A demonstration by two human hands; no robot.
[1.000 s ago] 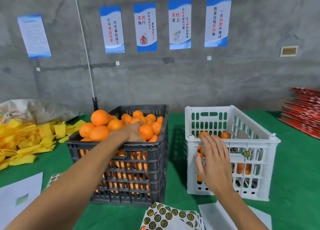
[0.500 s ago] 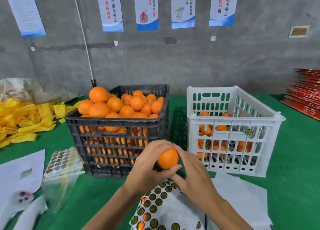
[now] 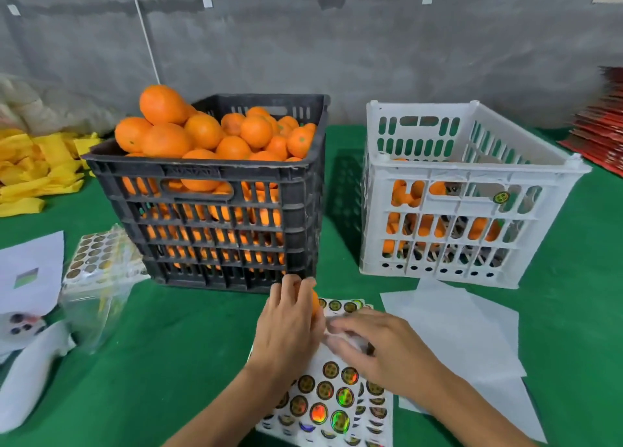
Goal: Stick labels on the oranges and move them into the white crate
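My left hand (image 3: 290,325) is closed around an orange (image 3: 315,306), of which only a sliver shows, just above the sheet of round holographic labels (image 3: 328,396) on the green table. My right hand (image 3: 384,348) lies on that sheet with its fingers blurred, pressing near its upper rows. A black crate (image 3: 215,241) heaped with oranges (image 3: 202,133) stands behind on the left. The white crate (image 3: 465,190) on the right holds several oranges low inside.
More label sheets in a clear bag (image 3: 101,271) lie left of the black crate, beside white paper (image 3: 30,271). Blank backing sheets (image 3: 465,332) lie in front of the white crate. Yellow foam nets (image 3: 37,170) pile at far left, red stacked items (image 3: 603,126) at far right.
Both hands have come down from chest height to the label sheet. My right hand has let go of the orange and now rests on the labels; the view has tilted downward.
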